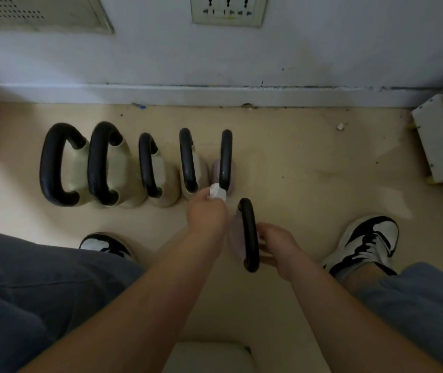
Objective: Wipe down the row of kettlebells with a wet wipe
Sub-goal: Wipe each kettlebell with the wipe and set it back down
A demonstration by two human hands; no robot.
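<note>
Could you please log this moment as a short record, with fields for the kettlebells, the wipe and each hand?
row: five kettlebells side by side, dark handles
rightmost kettlebell: pinkish body
pulled-out kettlebell: pinkish, out of the row, nearer the person
wet wipe: white, crumpled, at the near foot of the rightmost kettlebell's handle
left hand: pinches the wet wipe
right hand: at the pulled-out kettlebell's handle; grip too blurred to tell
</note>
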